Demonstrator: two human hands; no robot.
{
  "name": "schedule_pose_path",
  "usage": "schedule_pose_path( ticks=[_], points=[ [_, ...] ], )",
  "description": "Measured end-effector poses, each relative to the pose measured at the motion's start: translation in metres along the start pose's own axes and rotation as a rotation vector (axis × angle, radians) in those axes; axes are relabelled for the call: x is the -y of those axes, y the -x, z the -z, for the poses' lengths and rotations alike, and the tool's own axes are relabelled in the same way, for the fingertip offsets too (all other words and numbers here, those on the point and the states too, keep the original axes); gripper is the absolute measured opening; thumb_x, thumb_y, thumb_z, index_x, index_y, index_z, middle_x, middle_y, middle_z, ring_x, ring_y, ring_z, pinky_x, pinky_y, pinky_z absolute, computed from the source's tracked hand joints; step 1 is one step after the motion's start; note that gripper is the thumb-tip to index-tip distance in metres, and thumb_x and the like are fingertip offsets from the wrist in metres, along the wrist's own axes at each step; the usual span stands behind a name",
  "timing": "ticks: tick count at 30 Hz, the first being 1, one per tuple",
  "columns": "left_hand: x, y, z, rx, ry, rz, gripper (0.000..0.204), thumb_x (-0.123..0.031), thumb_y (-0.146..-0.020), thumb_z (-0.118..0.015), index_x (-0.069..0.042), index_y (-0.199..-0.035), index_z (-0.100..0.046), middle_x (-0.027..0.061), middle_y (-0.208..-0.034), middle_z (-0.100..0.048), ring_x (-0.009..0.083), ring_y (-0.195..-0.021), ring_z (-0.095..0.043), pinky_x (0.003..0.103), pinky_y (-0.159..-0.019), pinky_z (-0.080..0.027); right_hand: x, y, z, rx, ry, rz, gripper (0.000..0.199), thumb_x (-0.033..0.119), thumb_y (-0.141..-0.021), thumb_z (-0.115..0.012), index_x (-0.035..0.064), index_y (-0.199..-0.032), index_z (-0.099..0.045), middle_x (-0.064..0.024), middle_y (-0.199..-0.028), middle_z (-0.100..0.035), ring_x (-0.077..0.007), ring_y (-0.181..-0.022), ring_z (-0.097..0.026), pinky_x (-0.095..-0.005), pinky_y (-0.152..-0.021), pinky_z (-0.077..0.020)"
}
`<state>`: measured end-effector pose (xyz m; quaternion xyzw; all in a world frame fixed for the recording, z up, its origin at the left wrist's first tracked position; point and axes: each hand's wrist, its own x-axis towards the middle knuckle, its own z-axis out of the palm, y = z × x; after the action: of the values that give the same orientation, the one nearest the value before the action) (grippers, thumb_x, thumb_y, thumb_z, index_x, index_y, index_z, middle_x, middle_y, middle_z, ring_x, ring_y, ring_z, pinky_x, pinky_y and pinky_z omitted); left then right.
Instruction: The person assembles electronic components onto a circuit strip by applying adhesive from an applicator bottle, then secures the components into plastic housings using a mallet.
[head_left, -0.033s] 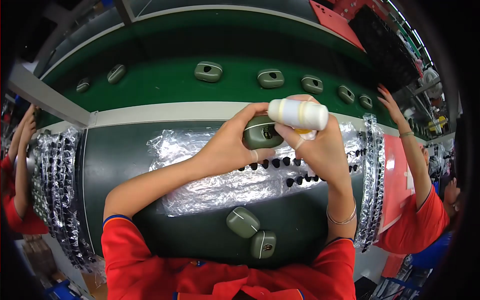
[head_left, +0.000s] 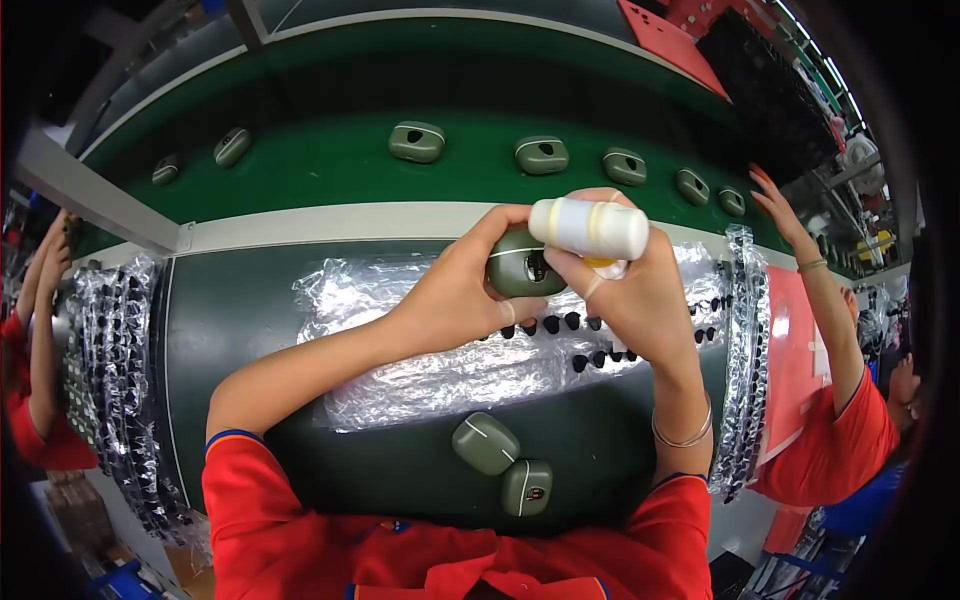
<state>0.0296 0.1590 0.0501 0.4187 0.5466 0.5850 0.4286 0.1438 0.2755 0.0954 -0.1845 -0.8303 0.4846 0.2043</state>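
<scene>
Above the plastic sheet [head_left: 430, 370], the left hand [head_left: 455, 295] clasps a green shell [head_left: 522, 262] while the right hand [head_left: 632, 295] grips a white bottle [head_left: 588, 227] against it; a hard squeeze could, I reckon, smear the shell.

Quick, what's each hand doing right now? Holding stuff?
Left hand: closed around a small olive-green case.
Right hand: closed on a white bottle lying sideways above the case.
</scene>
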Motion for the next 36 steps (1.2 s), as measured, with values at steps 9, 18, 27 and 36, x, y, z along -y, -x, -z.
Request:
schedule_pose_path(
  ticks=[9,18,27,36],
  points=[
    [-0.008,0.003,0.003,0.024,0.183,0.090,0.057,0.009,-0.071,-0.063,-0.006,-0.119,-0.034,0.0076,-0.101,-0.050,0.0159,-0.088,-0.055,0.027,-0.068,-0.052,-0.007,0.003,-0.003,0.045,0.040,0.003,0.030,0.001,-0.070,-0.067,0.0029,-0.097,-0.053,-0.0037,-0.087,-0.059,-0.0105,-0.083,-0.056,-0.0257,-0.074,-0.0460],
    [-0.007,0.003,0.016,0.041,0.189,0.090,0.044,0.002,-0.077,-0.061,-0.003,-0.113,-0.037,0.0065,-0.082,-0.055,0.0108,-0.056,-0.056,0.022,-0.048,-0.047,0.001,0.009,-0.008,-0.066,0.012,0.183,0.042,0.002,-0.070,-0.067,0.0037,-0.107,-0.047,-0.0056,-0.093,-0.056,-0.0151,-0.086,-0.056,-0.0265,-0.073,-0.0458],
    [0.004,0.002,0.019,0.108,0.153,0.120,0.046,0.002,-0.073,-0.063,-0.004,-0.112,-0.039,0.0061,-0.079,-0.053,0.0091,-0.052,-0.052,0.021,-0.043,-0.042,-0.006,0.010,-0.003,0.188,0.135,0.167,0.034,0.008,-0.073,-0.066,0.0065,-0.105,-0.053,-0.0092,-0.085,-0.062,-0.0202,-0.076,-0.063,-0.0276,-0.068,-0.0470],
    [0.039,-0.027,0.150,-0.526,-1.009,0.081,0.051,-0.032,-0.076,-0.064,-0.003,-0.115,-0.047,0.0148,-0.107,-0.053,0.0247,-0.097,-0.052,0.032,-0.081,-0.042,-0.050,0.015,0.132,-0.179,0.433,-0.419,0.027,0.020,-0.068,-0.069,-0.0010,-0.085,-0.063,-0.0027,-0.058,-0.055,-0.0049,-0.041,-0.044,-0.0200,-0.037,-0.0339]
  ],
)
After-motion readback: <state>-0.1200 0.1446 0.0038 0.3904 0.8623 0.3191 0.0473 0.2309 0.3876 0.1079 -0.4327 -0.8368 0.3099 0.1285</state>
